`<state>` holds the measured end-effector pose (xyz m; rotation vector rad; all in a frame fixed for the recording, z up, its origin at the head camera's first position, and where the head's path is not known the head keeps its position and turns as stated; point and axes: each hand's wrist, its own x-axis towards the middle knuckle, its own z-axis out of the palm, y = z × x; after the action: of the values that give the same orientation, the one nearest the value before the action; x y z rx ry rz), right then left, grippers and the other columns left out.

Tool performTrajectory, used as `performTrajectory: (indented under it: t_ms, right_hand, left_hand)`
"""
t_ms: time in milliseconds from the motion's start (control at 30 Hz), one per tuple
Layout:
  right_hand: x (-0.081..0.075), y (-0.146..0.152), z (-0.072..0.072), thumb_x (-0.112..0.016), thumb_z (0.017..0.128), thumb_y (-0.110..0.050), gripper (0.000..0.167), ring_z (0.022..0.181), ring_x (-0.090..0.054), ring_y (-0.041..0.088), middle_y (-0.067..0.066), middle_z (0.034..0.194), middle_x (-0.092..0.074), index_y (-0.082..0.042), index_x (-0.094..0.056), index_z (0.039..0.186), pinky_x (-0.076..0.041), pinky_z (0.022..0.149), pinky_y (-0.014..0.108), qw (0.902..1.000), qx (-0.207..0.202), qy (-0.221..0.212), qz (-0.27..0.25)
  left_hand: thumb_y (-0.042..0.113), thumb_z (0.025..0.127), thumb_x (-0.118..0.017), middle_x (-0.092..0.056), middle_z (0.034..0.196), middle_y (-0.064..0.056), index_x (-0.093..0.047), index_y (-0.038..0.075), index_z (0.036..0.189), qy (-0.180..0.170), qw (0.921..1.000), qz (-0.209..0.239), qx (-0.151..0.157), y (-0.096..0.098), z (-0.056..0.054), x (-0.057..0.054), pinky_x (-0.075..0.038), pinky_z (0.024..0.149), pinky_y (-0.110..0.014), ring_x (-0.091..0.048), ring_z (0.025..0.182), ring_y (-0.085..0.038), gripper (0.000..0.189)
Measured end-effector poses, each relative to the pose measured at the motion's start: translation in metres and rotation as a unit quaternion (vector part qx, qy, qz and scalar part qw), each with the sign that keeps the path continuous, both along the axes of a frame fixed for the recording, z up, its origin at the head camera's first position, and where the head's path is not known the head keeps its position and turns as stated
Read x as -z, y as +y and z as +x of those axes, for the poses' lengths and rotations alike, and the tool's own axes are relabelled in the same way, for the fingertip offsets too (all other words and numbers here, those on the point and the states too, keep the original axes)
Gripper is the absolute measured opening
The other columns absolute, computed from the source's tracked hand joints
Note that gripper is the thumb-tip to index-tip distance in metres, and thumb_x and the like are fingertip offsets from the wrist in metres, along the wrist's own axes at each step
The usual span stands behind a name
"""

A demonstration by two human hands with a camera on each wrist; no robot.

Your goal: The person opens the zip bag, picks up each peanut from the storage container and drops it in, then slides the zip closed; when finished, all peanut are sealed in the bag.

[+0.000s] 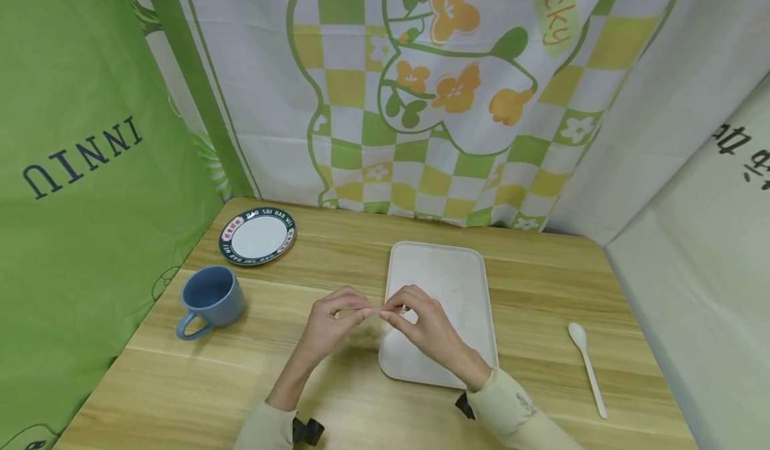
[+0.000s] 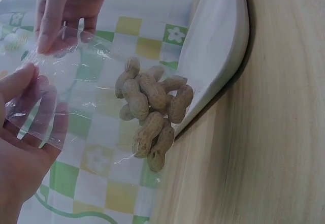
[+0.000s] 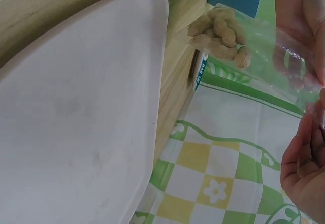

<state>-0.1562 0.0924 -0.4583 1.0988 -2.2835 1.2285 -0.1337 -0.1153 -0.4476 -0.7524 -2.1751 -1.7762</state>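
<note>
A clear plastic bag with several unshelled peanuts gathered at its bottom hangs between my hands. My left hand pinches one side of the bag's upper end between thumb and fingers. Close against it, my right hand pinches the other side, fingertips almost meeting the left ones. In the right wrist view the peanuts bulge at the low end of the bag. From the head the bag shows only as a faint blur beside the pale rectangular tray, and my right hand is over that tray's left part.
At the left of the wooden table stands a blue mug, its handle toward me. Behind it lies a round plate with a dark lettered rim. A white spoon lies to the right of the tray. Printed curtains hang along the table's back edge.
</note>
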Motion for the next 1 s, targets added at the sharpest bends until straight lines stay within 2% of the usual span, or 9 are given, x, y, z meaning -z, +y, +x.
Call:
performTrajectory:
  t_ms: [167, 333, 433, 533, 633, 733, 833, 1000]
  right_hand:
    - [0.0, 0.002, 0.0, -0.073, 0.084, -0.008, 0.01, 0.079, -0.056, 0.007, -0.007, 0.084, -0.062, -0.014, -0.066, 0.088, -0.051, 0.068, 0.028, 0.9997, 0.0, 0.01, -0.023]
    - [0.0, 0.004, 0.001, -0.073, 0.083, -0.005, 0.011, 0.078, -0.058, 0.009, -0.004, 0.084, -0.065, -0.013, -0.068, 0.089, -0.052, 0.066, 0.034, 0.9987, 0.001, -0.01, -0.05]
    - [-0.002, 0.005, 0.002, -0.076, 0.079, 0.0, 0.015, 0.075, -0.058, 0.012, -0.001, 0.081, -0.066, -0.011, -0.068, 0.085, -0.051, 0.065, 0.035, 0.9973, 0.013, -0.025, -0.068]
    - [-0.012, 0.007, 0.007, -0.077, 0.075, 0.005, 0.017, 0.071, -0.058, 0.016, 0.004, 0.076, -0.065, -0.007, -0.066, 0.079, -0.051, 0.063, 0.034, 0.9954, 0.024, -0.037, -0.085]
    - [-0.023, 0.007, 0.013, -0.077, 0.074, 0.007, 0.018, 0.068, -0.056, 0.019, 0.008, 0.072, -0.063, -0.004, -0.063, 0.074, -0.049, 0.062, 0.031, 0.9943, 0.031, -0.048, -0.09]
    - [-0.028, 0.006, 0.016, -0.076, 0.074, 0.008, 0.018, 0.066, -0.054, 0.021, 0.009, 0.071, -0.062, -0.002, -0.062, 0.073, -0.047, 0.061, 0.032, 0.9946, 0.031, -0.048, -0.086]
    - [-0.02, 0.007, 0.013, -0.076, 0.075, 0.007, 0.019, 0.066, -0.052, 0.019, 0.007, 0.071, -0.062, -0.004, -0.061, 0.073, -0.046, 0.06, 0.034, 0.9947, 0.033, -0.047, -0.085]
    - [-0.001, 0.01, 0.003, -0.076, 0.077, 0.003, 0.02, 0.069, -0.053, 0.012, 0.001, 0.073, -0.062, -0.011, -0.062, 0.076, -0.047, 0.063, 0.03, 0.9948, 0.028, -0.051, -0.084]
  left_hand:
    - [-0.006, 0.081, -0.07, -0.067, 0.087, -0.01, -0.072, -0.001, 0.086, -0.001, 0.9997, 0.015, -0.017, -0.003, -0.007, 0.012, -0.05, 0.08, -0.025, -0.061, 0.088, -0.015, 0.007]
    - [-0.006, 0.084, -0.067, -0.066, 0.089, -0.01, -0.073, -0.001, 0.088, -0.024, 0.9993, 0.03, -0.002, -0.006, -0.012, 0.022, -0.05, 0.078, -0.025, -0.06, 0.088, -0.012, 0.009]
    - [-0.008, 0.088, -0.062, -0.066, 0.09, -0.012, -0.072, -0.003, 0.089, -0.026, 0.9993, 0.028, 0.006, -0.008, -0.013, 0.025, -0.05, 0.075, -0.024, -0.059, 0.085, -0.012, 0.011]
    - [-0.006, 0.092, -0.057, -0.065, 0.091, -0.013, -0.071, -0.005, 0.09, -0.03, 0.9994, 0.013, 0.012, -0.009, -0.014, 0.025, -0.05, 0.074, -0.025, -0.059, 0.084, -0.013, 0.015]
    - [-0.002, 0.094, -0.055, -0.066, 0.092, -0.01, -0.072, -0.003, 0.093, -0.041, 0.9989, 0.005, 0.022, -0.01, -0.014, 0.024, -0.051, 0.077, -0.027, -0.061, 0.086, -0.015, 0.017]
    - [0.002, 0.096, -0.054, -0.066, 0.093, -0.009, -0.073, 0.0, 0.097, -0.049, 0.9981, 0.007, 0.037, -0.01, -0.013, 0.022, -0.052, 0.079, -0.029, -0.061, 0.088, -0.018, 0.019]
    - [0.005, 0.098, -0.052, -0.066, 0.094, -0.008, -0.073, 0.003, 0.101, -0.062, 0.9968, 0.011, 0.05, -0.01, -0.012, 0.022, -0.052, 0.082, -0.031, -0.062, 0.092, -0.019, 0.021]
    - [0.011, 0.103, -0.042, -0.067, 0.098, -0.011, -0.07, 0.004, 0.105, -0.087, 0.9942, 0.018, 0.061, -0.011, -0.013, 0.023, -0.053, 0.084, -0.036, -0.064, 0.093, -0.022, 0.03]
